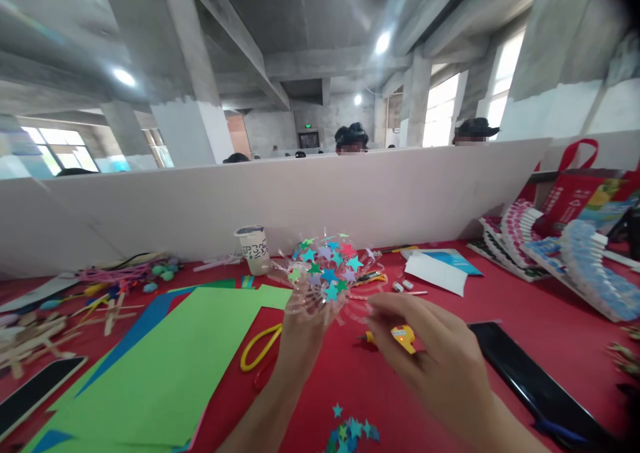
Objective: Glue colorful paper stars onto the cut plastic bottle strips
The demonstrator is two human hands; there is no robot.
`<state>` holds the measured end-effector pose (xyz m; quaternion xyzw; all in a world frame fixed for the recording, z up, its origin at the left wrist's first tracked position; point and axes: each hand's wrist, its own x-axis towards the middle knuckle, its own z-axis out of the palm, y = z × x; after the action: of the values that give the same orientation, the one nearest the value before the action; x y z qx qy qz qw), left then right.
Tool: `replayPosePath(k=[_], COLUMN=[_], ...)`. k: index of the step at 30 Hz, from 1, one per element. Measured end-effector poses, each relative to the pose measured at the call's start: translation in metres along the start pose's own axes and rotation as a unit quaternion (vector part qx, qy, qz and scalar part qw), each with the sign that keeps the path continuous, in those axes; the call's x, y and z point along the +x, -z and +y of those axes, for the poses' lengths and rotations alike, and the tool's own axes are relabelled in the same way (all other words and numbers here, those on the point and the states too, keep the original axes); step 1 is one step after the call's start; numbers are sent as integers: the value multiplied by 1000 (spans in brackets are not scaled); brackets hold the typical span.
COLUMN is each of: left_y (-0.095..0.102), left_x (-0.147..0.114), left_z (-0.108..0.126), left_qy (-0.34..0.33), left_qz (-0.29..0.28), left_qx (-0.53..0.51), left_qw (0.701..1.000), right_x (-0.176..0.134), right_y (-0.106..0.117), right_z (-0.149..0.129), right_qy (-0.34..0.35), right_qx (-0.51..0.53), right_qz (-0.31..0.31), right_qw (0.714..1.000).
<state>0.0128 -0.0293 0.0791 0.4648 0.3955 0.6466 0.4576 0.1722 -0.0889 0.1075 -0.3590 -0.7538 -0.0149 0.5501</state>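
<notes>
My left hand (305,326) is wrapped around the lower part of a clear plastic bouquet (325,273), a see-through bunch with shiny teal, green, lilac and pink stars on top. Just right of it is my right hand (430,346), with thumb and fingertips drawn together beside the clear plastic edge. What sits between those fingertips is too small to make out. Partly behind the right hand lies a yellow hot glue gun (403,337). Loose star sequins (353,433) form a small pile at the front of the red table (320,413).
Green card sheets (165,366) cover the left, with yellow-handled scissors (261,347) beside them. A paper cup (253,249) stands near the white partition (300,193). At right lie a black phone (530,366), a white sheet (435,273) and folded paper pieces (575,266).
</notes>
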Motion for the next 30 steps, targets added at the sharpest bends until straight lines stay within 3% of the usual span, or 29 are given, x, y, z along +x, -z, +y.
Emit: replayPosePath(k=[4,10,20,30], left_y=[-8,-5,-4,-7], left_x=[-3,-8,-5,-7], left_z=[5,7,-1,0], left_qy=[17,-9,-51,-45], left_qz=[-1,-32,-104,-112], left_qx=[-26,35,18,-11], left_qw=[1000,999,993,993], right_x=[1,2,4,10], right_y=[1,1,7,14], right_z=[1,2,3,-1], right_qy=[6,3,-5,-62], right_qx=[-6,-7,-21,59], right_qz=[12,7,-53,-22], right_qw=[1000,1000,998,996])
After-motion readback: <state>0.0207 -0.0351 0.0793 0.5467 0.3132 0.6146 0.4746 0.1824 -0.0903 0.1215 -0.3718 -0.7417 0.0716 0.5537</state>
